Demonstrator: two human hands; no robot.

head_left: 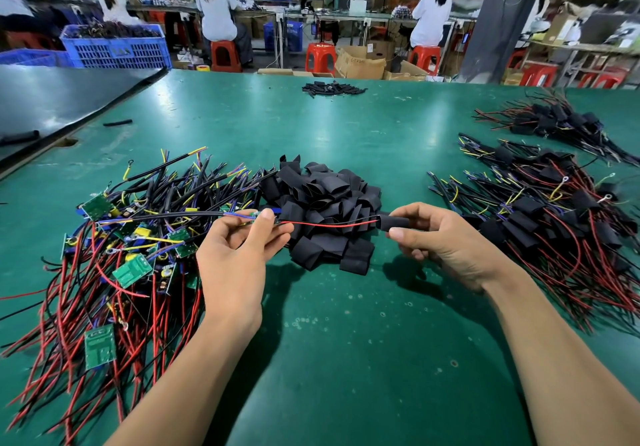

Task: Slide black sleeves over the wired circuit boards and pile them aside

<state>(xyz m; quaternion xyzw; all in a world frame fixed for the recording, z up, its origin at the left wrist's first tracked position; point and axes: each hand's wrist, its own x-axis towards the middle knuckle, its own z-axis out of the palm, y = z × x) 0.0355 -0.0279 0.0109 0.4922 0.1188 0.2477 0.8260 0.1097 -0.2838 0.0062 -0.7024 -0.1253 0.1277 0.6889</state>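
Black tube sleeve (394, 222), pinched by right hand (446, 245), sits along thin red wire (329, 224), frame-right of green circuit board (255, 215) pinched by left hand (235, 251).

Counter (329, 359): green surface.
Left: tangled heap of wired circuit boards (114, 238).
Centre: black sleeves (325, 196), piled.
Right: sleeved boards (540, 210), stacked.

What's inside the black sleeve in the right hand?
A red wire enters the black sleeve at its left end. How far it reaches, and whether anything else is inside, is hidden by the sleeve's wall.
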